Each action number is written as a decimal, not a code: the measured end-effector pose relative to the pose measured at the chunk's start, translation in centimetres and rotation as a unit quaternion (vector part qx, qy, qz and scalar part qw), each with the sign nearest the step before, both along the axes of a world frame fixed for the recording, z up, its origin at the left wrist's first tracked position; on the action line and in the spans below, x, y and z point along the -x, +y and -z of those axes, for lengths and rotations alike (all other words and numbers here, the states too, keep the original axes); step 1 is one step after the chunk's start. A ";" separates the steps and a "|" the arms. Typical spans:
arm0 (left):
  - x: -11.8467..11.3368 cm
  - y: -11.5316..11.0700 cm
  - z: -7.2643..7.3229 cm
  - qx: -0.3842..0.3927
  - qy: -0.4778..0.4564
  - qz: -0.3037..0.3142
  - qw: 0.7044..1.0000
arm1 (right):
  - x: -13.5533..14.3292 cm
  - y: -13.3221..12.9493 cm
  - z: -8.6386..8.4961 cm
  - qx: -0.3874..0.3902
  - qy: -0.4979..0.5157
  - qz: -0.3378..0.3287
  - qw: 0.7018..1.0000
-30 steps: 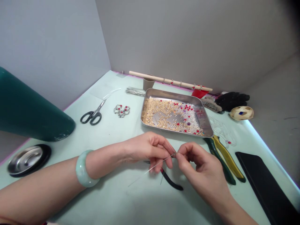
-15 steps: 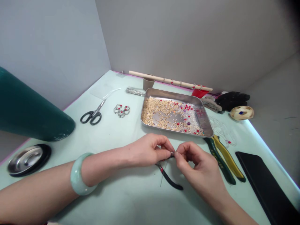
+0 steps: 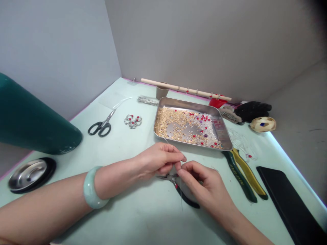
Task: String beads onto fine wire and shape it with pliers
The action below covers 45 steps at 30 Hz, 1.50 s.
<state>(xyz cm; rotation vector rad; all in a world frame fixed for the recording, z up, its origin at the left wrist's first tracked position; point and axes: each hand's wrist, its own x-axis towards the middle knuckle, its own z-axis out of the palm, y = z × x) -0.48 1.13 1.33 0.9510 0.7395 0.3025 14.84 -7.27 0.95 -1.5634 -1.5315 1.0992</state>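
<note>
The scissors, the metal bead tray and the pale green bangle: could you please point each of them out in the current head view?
Scissors (image 3: 104, 130): head view, on the black handle.
Metal bead tray (image 3: 192, 146): head view, on its near wall.
Pale green bangle (image 3: 89, 189): head view, on its band.

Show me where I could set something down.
Bare table shows between the scissors and left forearm, and low between that and the right forearm. Right of the tray is crowded: green-and-yellow pliers, beaded wire, a black slab.

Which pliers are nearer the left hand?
The black-handled pliers, just below the left hand; the green-and-yellow pliers lie beyond the right hand.
</note>
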 end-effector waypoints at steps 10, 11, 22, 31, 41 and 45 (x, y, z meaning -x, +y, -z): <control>0.2 0.3 0.0 0.027 -0.013 0.024 0.999 | -0.2 0.2 0.4 0.120 0.144 0.009 0.982; 0.2 0.3 0.0 0.031 -0.019 0.017 0.999 | -0.2 0.3 0.3 0.117 0.142 0.010 0.983; 0.5 0.6 0.2 0.043 -0.022 0.049 0.998 | -0.5 0.4 0.3 0.097 0.119 0.008 0.988; 0.2 0.5 0.4 0.050 -0.035 0.013 0.998 | -0.3 0.5 0.2 0.111 0.116 0.010 0.987; 0.3 0.4 0.6 0.019 0.004 0.024 1.000 | -0.5 0.3 0.8 0.061 0.027 -0.008 0.998; 0.3 0.4 0.1 0.005 0.019 0.026 0.999 | -0.6 0.3 0.6 0.044 0.004 -0.021 0.999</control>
